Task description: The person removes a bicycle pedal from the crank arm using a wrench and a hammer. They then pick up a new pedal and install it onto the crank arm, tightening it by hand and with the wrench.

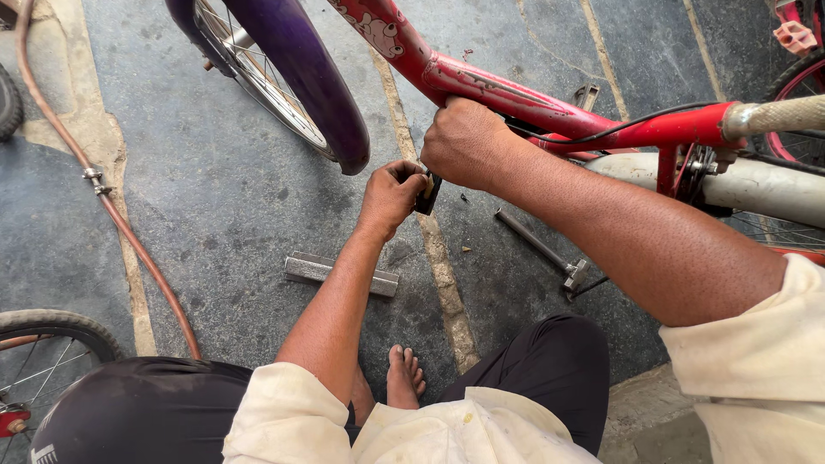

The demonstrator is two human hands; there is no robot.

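The left hand [391, 196] is clenched around a small dark tool [427, 194], held just under the red bicycle frame [516, 94]. The right hand [464, 142] closes its grip on the underside of that frame tube, touching the left hand's fingers. A purple mudguard [301, 69] curves over the wheel beside them. On the stone floor [215, 198] below lie a flat metal bar [339, 273] and a hammer [541, 249], apart. A reddish hose [103, 193] trails at left.
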